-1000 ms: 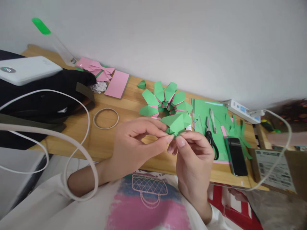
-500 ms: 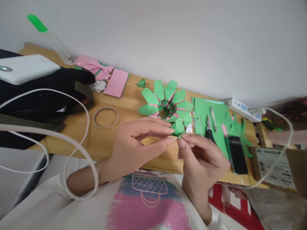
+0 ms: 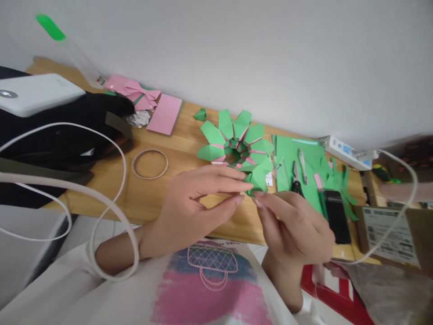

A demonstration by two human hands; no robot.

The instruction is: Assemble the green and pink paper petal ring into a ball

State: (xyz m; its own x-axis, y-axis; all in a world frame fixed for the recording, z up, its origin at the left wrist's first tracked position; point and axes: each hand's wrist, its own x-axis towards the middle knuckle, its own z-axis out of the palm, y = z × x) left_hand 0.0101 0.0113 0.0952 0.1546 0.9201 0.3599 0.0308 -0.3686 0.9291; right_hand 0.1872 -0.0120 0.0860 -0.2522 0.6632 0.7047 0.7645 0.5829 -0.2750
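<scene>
On my feed, a pale grey wall (image 3: pixel 237 54) backs a light wooden table (image 3: pixel 184 149). The black fabric bag (image 3: pixel 67 122) bears a white power bank (image 3: pixel 40 94); I can't see inside it. A brown cardboard box (image 3: pixel 414 239) is cut off at right, its contents unreadable to me. The right hand (image 3: pixel 296 225) pinches the near edge of a folded green paper piece (image 3: pixel 260 177) between thumb and forefinger. The left hand (image 3: pixel 192 205) rests straight fingers against it, thumb slightly apart; I can't tell whether it grips. Behind lies a ring of green-and-pink folded paper (image 3: pixel 241 124), partly hidden.
</scene>
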